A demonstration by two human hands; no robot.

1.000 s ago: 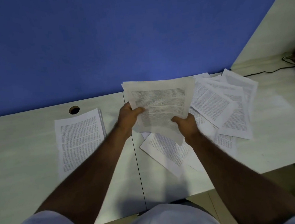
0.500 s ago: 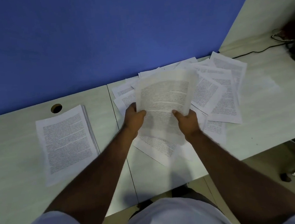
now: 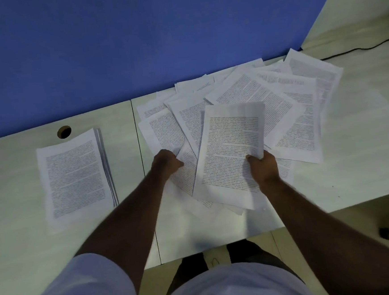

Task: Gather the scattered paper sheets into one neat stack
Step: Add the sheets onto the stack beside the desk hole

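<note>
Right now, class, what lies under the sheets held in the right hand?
Under the held sheets gripped by the right hand, scattered sheets fan out on the desk. How many they cover cannot be seen.

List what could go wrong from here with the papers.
1. The right hand pinches the held sheets at one side only; they could fan out or slip.
2. The left hand grips a sheet within the overlapping scattered pile; pulling may drag neighbours or crease it.
3. The neat stack already fans at its right edge.
</note>
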